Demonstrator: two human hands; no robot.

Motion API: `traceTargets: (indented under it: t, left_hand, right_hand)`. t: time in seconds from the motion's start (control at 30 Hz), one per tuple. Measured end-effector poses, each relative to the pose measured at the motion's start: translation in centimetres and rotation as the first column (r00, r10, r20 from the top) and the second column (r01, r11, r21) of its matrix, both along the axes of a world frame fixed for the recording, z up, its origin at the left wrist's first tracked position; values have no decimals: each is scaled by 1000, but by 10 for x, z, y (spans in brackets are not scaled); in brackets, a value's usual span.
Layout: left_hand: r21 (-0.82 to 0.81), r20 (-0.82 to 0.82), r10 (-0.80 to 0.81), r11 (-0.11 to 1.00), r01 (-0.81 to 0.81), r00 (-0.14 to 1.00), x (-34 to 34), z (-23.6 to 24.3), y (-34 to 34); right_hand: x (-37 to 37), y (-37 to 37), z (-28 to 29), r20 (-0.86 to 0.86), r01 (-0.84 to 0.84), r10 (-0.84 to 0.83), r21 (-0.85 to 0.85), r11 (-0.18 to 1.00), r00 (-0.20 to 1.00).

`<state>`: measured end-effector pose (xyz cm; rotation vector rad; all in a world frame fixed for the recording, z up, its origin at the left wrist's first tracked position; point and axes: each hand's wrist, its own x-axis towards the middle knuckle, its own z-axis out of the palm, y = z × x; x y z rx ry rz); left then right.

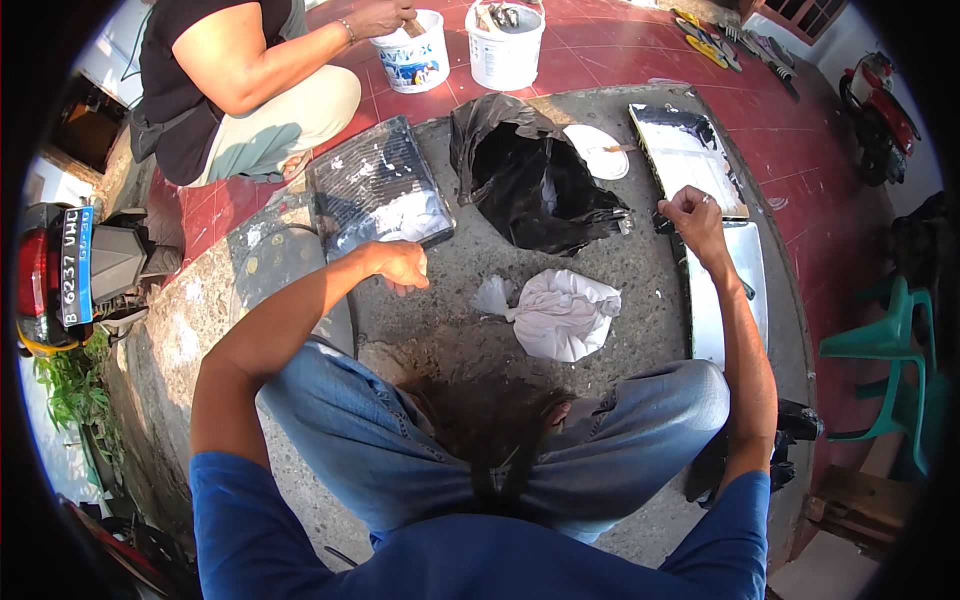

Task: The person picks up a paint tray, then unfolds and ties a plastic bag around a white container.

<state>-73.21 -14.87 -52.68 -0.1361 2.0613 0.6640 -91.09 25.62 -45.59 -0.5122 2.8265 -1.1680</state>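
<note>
My left hand (400,267) hovers with curled fingers by the near edge of a black ribbed tray (380,180) smeared with white. Whether something small sits in those fingers is hidden. Over the inner edge of a long white-lined case (728,290), my right hand (697,216) is pinched closed, a small dark bit showing at its fingertips; I cannot make out what it grips. Between my hands, a black plastic bag (545,185) gapes open. Nearer me lies a knotted white plastic bag (565,315), bulging with its contents hidden.
Beyond the black bag lies a round white lid (598,152) with a flat stick. A person (240,75) squats at the far left, one hand at a white bucket (413,60); another bucket (504,55) stands beside it. A green plastic chair (885,345) and parked motorcycles flank me.
</note>
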Motion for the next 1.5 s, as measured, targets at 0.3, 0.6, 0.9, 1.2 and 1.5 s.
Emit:
traceTargets:
  t: [0.3,0.6,0.9,1.2,1.5]
  left_hand:
    - [261,258,269,905,-335,928,53,-24,-59]
    - [36,-808,297,887,-461,509,115,-79,-35]
    - [-269,-801,84,834,-482,593,121,-108,-34]
    - [-150,-899,325,404,-902,295,104,-152,-114]
    - [489,-318,940,271,-829,120,110,-170,-189]
  right_hand:
    - [48,-79,81,62,-119,135,-214,969,989]
    - [91,-96,71,255,-484,495,-110,868,831]
    - [95,-101,63,299,-557,537,-24,830,789]
    - [92,-95,70,358,-552,517,-4,834,778]
    - [85,-84,57,378,-545,528,-71,836,760]
